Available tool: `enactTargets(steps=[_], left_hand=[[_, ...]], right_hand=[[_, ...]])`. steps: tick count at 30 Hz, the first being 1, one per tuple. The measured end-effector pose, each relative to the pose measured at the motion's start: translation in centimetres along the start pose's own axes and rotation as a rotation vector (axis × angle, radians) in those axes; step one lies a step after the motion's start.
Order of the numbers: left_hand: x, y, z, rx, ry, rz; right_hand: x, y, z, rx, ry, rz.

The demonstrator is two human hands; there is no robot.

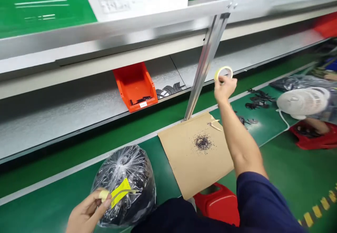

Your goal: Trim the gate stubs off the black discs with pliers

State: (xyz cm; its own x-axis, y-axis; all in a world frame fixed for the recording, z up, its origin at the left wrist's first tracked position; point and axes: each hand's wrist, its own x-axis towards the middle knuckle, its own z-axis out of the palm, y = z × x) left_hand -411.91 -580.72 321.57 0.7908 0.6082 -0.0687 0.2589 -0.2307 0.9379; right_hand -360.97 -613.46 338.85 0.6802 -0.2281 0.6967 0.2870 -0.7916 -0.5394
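My right hand [223,88] is stretched out over the bench and grips a small roll of pale yellow tape [223,72], held up in front of a metal post. My left hand [86,213] is low at the bottom left, its fingers pinched on a yellow strip of tape [119,192] whose curled end sits at my fingertips. The strip lies against a clear plastic bag full of dark parts [126,183], which rests on the green bench right beside that hand.
A brown cardboard sheet [184,162] carries a small heap of dark bits [203,142] and tweezers [214,124]. An orange bin [135,85] sits on the metal shelf. A white fan [302,101], red bins [316,140] and loose black parts [259,99] lie to the right.
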Motion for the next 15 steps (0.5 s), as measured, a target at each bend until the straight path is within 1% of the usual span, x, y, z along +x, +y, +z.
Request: enactTargets(steps=[2,3,4,6,8,9,10,11,12,13,14,15], left_hand=[[0.5,2.8,2.0,0.026,-0.09,0.075],[0.7,4.3,3.0,0.029,-0.124,0.108],[0.9,5.7,4.1,0.025,-0.136,0.133],[1.2,8.2,6.5,-0.002,-0.119,0.156],[1.2,9.5,9.0,-0.056,-0.11,0.15],[1.1,9.7,10.2,-0.088,-0.11,0.129],[0.9,9.6,11.4,-0.119,-0.117,0.095],[0.7,9.2,12.6,-0.146,-0.125,0.05],[0.4,8.7,13.7,-0.172,-0.132,0.001],[0.0,8.0,14.7,-0.193,-0.135,-0.051],[-0.4,7.3,15.6,-0.213,-0.132,-0.1],[-0.8,6.6,16.4,-0.233,-0.117,-0.146]], right_hand=[[3.6,0.4,1.9,-0.019,-0.081,-0.027],[5.0,0.5,2.9,-0.021,-0.132,-0.05],[6.1,0.5,3.8,-0.022,-0.189,-0.068],[7.6,0.7,5.5,-0.019,-0.316,-0.1],[8.5,1.6,6.7,-0.015,-0.447,-0.124],[8.6,2.2,7.2,-0.015,-0.497,-0.134],[8.4,3.0,7.6,-0.012,-0.506,-0.156],[7.6,3.8,7.9,0.008,-0.461,-0.177],[6.1,4.6,8.0,0.051,-0.367,-0.189],[3.7,5.3,8.0,0.112,-0.262,-0.204],[0.4,5.9,7.7,0.197,-0.153,-0.145],[-3.9,6.4,7.2,0.275,-0.195,-0.097]])
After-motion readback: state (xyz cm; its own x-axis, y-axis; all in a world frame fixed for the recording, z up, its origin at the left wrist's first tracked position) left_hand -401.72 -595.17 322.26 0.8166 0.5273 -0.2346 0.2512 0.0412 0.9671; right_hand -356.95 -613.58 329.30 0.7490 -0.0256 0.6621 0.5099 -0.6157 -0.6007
